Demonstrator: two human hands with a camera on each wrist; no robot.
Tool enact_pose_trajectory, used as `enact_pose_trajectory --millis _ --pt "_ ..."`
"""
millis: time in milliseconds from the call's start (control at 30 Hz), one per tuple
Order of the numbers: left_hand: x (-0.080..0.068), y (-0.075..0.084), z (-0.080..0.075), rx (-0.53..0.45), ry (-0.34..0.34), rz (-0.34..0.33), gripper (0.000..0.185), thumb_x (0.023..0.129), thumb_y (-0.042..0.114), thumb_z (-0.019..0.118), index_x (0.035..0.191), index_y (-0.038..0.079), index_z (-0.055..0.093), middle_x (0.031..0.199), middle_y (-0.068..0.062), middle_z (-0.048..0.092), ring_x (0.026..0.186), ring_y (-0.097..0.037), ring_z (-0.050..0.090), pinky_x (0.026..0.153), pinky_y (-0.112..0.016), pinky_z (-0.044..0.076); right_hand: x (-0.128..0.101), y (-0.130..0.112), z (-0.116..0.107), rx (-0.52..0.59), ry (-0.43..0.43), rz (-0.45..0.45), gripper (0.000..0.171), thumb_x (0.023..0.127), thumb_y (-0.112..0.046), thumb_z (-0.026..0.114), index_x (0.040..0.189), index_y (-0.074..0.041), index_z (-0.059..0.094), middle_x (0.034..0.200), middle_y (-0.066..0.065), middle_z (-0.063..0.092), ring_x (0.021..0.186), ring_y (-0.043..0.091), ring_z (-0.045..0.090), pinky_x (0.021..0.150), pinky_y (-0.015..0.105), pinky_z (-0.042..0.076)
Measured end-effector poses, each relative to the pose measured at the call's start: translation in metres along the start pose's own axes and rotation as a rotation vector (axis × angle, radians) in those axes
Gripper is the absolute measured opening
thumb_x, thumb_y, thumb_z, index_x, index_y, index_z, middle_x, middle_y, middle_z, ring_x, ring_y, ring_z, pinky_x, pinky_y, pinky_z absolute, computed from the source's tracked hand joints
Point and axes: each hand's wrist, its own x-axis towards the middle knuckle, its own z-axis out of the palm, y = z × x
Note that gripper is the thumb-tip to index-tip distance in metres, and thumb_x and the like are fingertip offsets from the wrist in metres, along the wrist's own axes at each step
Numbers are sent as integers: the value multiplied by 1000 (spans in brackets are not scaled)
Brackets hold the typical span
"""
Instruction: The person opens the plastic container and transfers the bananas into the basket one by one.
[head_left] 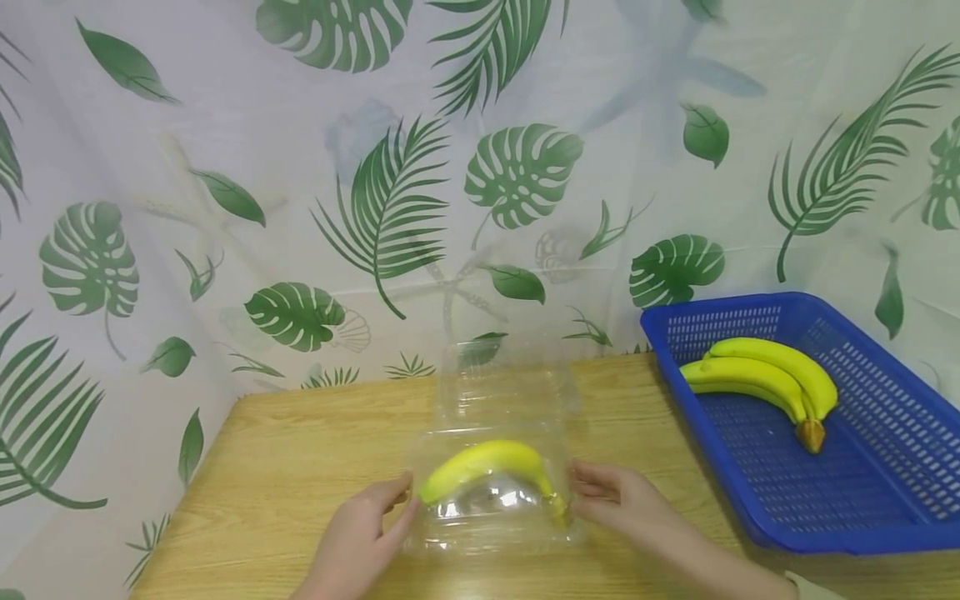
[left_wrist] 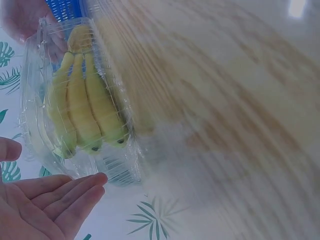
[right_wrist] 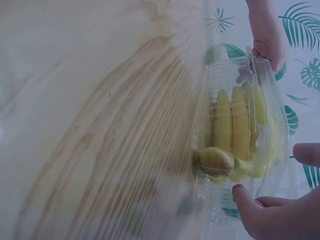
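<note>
A white leaf-print sheet point(head_left: 525, 92) is hanging behind the work area. A wood-grain worktop point(head_left: 315, 450) is carrying the parts. At the right, a blue plastic mesh basket point(head_left: 855, 492) is standing on it.

A transparent clamshell container point(head_left: 491, 533) is sitting between the hands, well apart from the basket. Its hinged lid point(head_left: 506, 392) is standing raised at the rear, exposing the lower tray.

A spare banana bunch point(head_left: 757, 375) is lying inside the basket, toward its left wall. The packed banana bunch point(head_left: 487, 462) is lying crosswise in the lower tray; the left wrist view is showing three fruits through the plastic wall. Its brown stem crown point(left_wrist: 80, 39) is facing the right end.

The left hand point(head_left: 360, 521) is flanking the container's left end, fingers extended and thumb held apart. The right hand point(head_left: 622, 500) is flanking the opposite end, likewise unclenched, with thumb and fingers spread. Through glare and clear plastic, it is hard to tell whether the fingertips are pressing or merely touching.

Judged from this arrangement, the step in hand is steadying the loaded tray. The next move is probably calling for bringing the lid forward and down, keeping the stem crown inside the rim.
</note>
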Motion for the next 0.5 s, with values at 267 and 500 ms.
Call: enact_pose_trajectory --millis 267,500 --pt "4 3 5 -47 17 10 46 107 37 62 138 4 68 137 -11 73 118 -30 75 103 -53 61 -5 1 -8 29 -1 65 67 102 -17 67 150 21 40 153 38 50 134 50 61 108 52 59" --pt "7 7 7 -82 -2 31 43 107 36 62 138 7 69 135 -10 75 118 -30 74 104 -55 60 -9 1 -15 39 20 104 68 103 -18 66 152 20 38 154 36 50 135 47 61 111 54 57"
